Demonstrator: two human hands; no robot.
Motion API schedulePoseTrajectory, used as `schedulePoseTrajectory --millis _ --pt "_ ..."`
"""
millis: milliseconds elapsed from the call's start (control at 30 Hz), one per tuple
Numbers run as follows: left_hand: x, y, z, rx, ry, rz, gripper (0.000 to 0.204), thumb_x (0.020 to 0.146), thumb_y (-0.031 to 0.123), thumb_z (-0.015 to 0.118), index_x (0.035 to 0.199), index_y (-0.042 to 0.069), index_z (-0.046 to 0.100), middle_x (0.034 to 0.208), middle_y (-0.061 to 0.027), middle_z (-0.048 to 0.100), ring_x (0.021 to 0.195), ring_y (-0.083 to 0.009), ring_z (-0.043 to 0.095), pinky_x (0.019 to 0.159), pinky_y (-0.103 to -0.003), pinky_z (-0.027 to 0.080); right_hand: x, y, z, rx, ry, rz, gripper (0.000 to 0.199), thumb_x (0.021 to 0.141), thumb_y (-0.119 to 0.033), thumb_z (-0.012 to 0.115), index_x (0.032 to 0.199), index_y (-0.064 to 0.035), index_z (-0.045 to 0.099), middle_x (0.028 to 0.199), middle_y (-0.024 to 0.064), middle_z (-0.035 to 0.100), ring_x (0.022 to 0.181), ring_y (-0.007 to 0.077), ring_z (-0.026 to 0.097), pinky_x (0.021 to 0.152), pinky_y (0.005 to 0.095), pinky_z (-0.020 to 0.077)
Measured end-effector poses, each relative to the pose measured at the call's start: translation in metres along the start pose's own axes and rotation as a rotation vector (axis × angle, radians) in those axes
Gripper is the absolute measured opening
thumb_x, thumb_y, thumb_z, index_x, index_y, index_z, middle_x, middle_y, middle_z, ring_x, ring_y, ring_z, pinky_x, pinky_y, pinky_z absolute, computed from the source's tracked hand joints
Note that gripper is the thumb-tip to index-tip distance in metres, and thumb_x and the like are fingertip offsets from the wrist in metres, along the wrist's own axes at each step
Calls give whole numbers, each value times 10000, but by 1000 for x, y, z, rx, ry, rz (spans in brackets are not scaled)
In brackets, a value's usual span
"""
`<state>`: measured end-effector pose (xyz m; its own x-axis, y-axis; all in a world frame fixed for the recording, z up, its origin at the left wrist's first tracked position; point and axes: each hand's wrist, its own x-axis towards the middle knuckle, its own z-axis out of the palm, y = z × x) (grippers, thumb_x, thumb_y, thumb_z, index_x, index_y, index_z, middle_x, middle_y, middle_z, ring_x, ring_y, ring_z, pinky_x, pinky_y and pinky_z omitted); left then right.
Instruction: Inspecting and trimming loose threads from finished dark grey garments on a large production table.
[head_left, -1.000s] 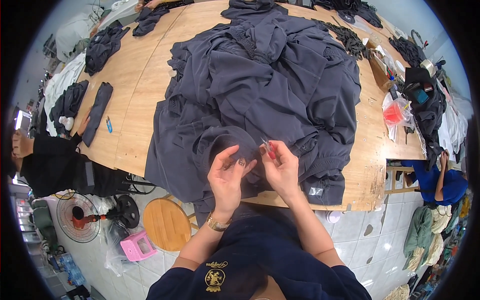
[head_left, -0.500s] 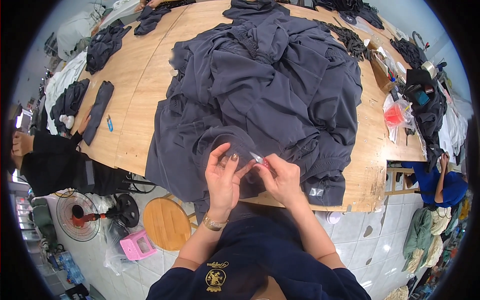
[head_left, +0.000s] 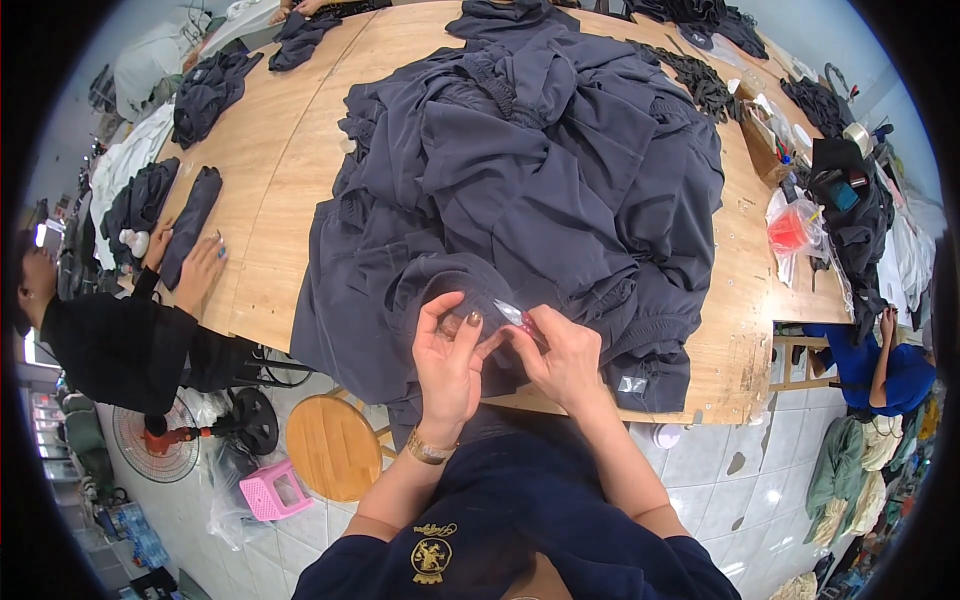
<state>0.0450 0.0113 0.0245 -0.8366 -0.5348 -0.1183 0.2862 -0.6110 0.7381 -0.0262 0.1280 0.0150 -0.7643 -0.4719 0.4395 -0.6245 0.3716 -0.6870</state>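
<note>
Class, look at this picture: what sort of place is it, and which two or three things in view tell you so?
Probably a garment workshop. A heap of dark grey garments covers a big wooden table, the right hand holds small snips at the cloth beside the left hand, and more clothes lie around.

Matt, smooth dark grey cloth garments (head_left: 530,170) lie heaped on the pale, worn wooden counter (head_left: 280,170). The small snips (head_left: 510,313) glint like bright metal. At seven o'clock, a smooth wooden stool (head_left: 333,447) and glossy floor tiles (head_left: 740,500).
</note>
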Motion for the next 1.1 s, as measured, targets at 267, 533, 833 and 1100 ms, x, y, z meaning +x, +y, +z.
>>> schedulePoseTrajectory --millis 267,533,833,1100 --pt "1 0 -4 -15 -19 29 209 910 23 508 1117 29 478 952 -61 587 932 -172 603 847 -444 536 -3 14 10 572 55 369 183 841 -169 642 880 -16 548 617 39 553 513 86 485 470 254 374" --pt "0 -9 -5 76 -55 78 197 921 31 495 1110 5 543 1022 -77 609 913 -154 614 846 -391 542 9 6 25 609 112 256 165 744 -3 653 908 -12 639 693 38 624 542 39 534 478 233 363" --pt "4 1 -7 -26 31 -25 178 920 46 504 1095 24 522 927 -7 557 830 -87 545 828 -400 543 -3 -13 -5 254 -80 -287 253 632 -46 687 871 -63 604 631 27 574 518 185 562 475 275 405" --pt "4 6 -8 -54 57 -75 181 927 63 498 1108 55 511 914 20 544 829 -84 557 787 -373 546 -2 5 -8 99 -30 38 291 786 -262 690 745 -28 523 625 76 524 498 236 533 453 309 399"
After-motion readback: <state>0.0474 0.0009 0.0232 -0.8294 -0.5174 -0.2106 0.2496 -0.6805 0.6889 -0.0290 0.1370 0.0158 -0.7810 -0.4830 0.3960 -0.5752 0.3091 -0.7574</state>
